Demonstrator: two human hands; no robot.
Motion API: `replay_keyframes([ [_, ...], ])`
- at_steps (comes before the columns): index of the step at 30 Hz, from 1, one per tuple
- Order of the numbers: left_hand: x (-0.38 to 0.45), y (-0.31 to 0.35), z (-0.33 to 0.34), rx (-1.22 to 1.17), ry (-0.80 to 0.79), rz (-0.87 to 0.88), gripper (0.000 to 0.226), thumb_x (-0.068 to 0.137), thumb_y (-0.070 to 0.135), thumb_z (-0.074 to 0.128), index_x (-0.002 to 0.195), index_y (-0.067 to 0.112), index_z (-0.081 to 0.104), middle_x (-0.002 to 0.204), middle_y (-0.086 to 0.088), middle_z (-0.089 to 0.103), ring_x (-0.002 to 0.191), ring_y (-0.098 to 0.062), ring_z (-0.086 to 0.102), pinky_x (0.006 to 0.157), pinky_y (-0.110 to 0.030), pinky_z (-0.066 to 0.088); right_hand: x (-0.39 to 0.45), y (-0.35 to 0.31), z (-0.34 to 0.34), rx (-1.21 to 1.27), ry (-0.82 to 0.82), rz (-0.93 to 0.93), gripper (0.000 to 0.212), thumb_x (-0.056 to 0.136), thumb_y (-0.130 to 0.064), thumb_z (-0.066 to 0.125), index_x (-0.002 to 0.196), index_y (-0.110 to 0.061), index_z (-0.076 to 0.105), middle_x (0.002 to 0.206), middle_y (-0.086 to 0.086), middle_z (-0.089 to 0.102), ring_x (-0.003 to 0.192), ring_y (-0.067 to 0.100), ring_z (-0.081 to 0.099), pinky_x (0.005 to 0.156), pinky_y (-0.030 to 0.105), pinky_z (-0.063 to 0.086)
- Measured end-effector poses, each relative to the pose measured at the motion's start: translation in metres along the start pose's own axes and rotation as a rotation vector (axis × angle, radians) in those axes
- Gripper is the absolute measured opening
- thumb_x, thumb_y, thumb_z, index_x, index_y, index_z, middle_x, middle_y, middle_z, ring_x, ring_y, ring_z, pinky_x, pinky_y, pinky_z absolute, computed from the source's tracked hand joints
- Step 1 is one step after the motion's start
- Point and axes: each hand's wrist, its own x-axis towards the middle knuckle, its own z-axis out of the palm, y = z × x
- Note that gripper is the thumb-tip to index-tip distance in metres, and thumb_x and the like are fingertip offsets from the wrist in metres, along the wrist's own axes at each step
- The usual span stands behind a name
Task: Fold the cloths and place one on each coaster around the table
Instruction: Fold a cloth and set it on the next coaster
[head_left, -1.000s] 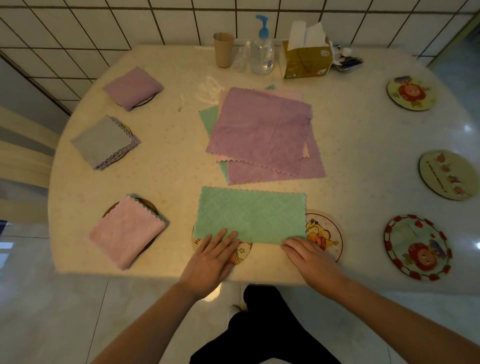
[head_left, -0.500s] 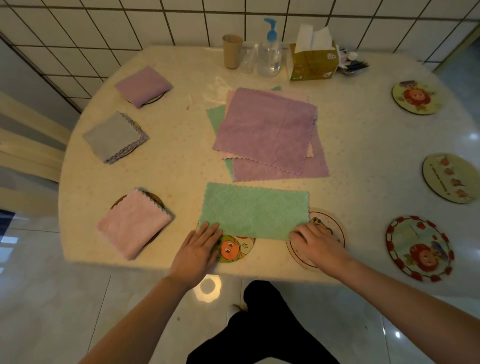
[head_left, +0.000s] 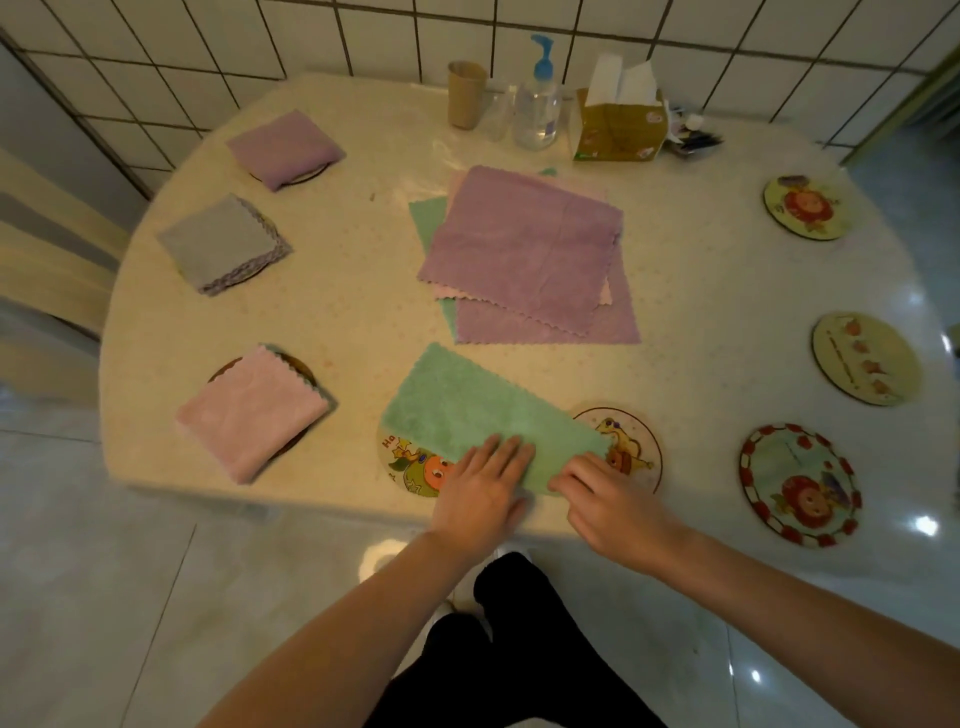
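Rotated askew, fluffy green cloth (head_left: 467, 415) under both hands.

Green cloth (head_left: 483, 415) folded to a strip, lying askew at near edge of table (head_left: 363, 332), overlapping 2 cartoon coasters (head_left: 410, 462) (head_left: 631, 447). Left hand (head_left: 480, 493) flat on its near edge, fingers straight; right hand (head_left: 610, 496) just beside, fingertips curled at the cloth's right corner. On the left, 3 folded cloths on coasters: purple (head_left: 283, 147), grey (head_left: 221, 241), pink (head_left: 252, 413). Mid-table, loose pile of unfolded cloths (head_left: 524, 249). On the right, 3 bare coasters (head_left: 805, 207) (head_left: 865, 358) (head_left: 800, 484).
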Motion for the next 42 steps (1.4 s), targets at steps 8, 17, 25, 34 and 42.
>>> replay_keyframes([
  [8, -0.005, 0.014, 0.027, -0.021, -0.006, -0.066, 0.051, 0.085, 0.036, 0.037, 0.127, 0.018, 0.06, 0.132, -0.004, 0.06, 0.12, -0.029, 0.057, 0.093, -0.042, 0.05, 0.018, 0.05, -0.013, 0.078, -0.066, -0.27, 0.028, 0.083, -0.012, 0.054, 0.109, -0.011, 0.063, 0.098, 0.002, 0.06, 0.09, 0.016, 0.058, 0.077, 0.027, 0.051],
  [17, -0.012, 0.027, 0.036, -0.102, 0.061, -0.212, 0.046, 0.094, 0.04, 0.039, 0.136, 0.025, 0.048, 0.141, 0.0, 0.051, 0.132, -0.028, 0.046, 0.105, -0.047, 0.041, 0.086, 0.126, 0.01, -0.134, -0.447, -0.61, 0.096, 0.059, 0.017, 0.059, 0.145, -0.015, 0.032, 0.15, 0.007, 0.035, 0.136, 0.024, 0.037, 0.103, 0.039, 0.042],
  [25, -0.012, 0.024, 0.004, -0.848, 0.163, -0.61, 0.036, 0.1, 0.018, 0.041, 0.131, 0.033, 0.054, 0.134, 0.015, 0.05, 0.125, -0.001, 0.042, 0.105, -0.015, 0.032, 0.114, 0.14, 0.013, 0.111, -0.45, -0.652, 0.063, 0.074, 0.004, 0.066, 0.131, -0.014, 0.05, 0.129, 0.006, 0.056, 0.118, 0.02, 0.052, 0.093, 0.035, 0.049],
  [34, 0.016, -0.017, -0.024, -1.569, 0.497, -1.194, 0.021, 0.099, 0.03, 0.047, 0.099, 0.017, 0.063, 0.097, -0.009, 0.07, 0.08, -0.026, 0.07, 0.063, -0.037, 0.058, 0.175, 0.096, 0.016, 0.61, -0.381, 0.135, 0.032, 0.091, -0.03, 0.057, 0.067, -0.012, 0.049, 0.057, 0.001, 0.043, 0.055, 0.014, 0.039, 0.053, 0.031, 0.026],
  [42, 0.021, -0.025, -0.018, -1.626, 0.492, -1.309, 0.025, 0.099, 0.033, 0.046, 0.109, 0.016, 0.061, 0.104, -0.013, 0.069, 0.085, -0.033, 0.069, 0.058, -0.037, 0.057, 0.187, 0.086, 0.031, 0.332, -0.413, 0.197, 0.028, 0.095, -0.043, 0.045, 0.078, -0.021, 0.048, 0.064, -0.005, 0.053, 0.059, 0.018, 0.051, 0.049, 0.031, 0.031],
])
